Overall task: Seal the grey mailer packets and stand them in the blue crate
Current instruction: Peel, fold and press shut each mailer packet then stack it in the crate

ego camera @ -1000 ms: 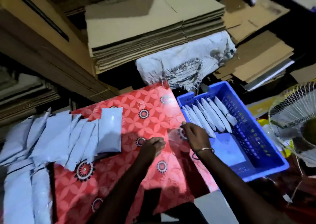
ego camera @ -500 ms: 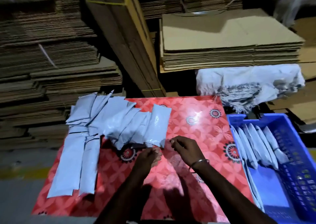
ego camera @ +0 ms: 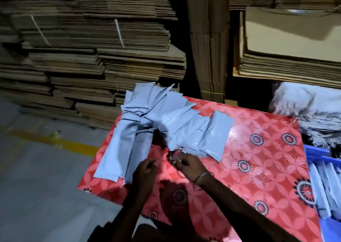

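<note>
- Flattened cardboard stacks [ego camera: 88, 60] fill the far side of the scene, with another pile [ego camera: 287, 57] far right and upright sheets between them.
- The grey floor [ego camera: 36, 177] on my left carries a yellow painted line [ego camera: 60, 143].
- My red flower-patterned table [ego camera: 249, 168] takes up the middle and near right.
- The grey mailer packets [ego camera: 166, 123] lie in an overlapping fan across the table's far-left part, several long ones [ego camera: 118, 153] reaching toward me at the left edge.
- A white woven sack [ego camera: 310, 116] with frayed threads sits far right, beyond the table's edge.
- The blue crate [ego camera: 313, 154] shows only at the right edge, well apart from both my hands, with packets [ego camera: 324, 184] standing on edge inside it.
- My right hand [ego camera: 190, 165] is at the near edge of the fan, fingers curled and bunched at the lower corner of the packets; it is too blurred for me to tell whether I have hold of a corner.
- My left hand [ego camera: 145, 171] is just beside it, at the near ends of the long packets, fingers curled in; what it grips, if anything, I cannot tell.
- A thin metal bangle [ego camera: 203, 176] circles my right wrist.
</note>
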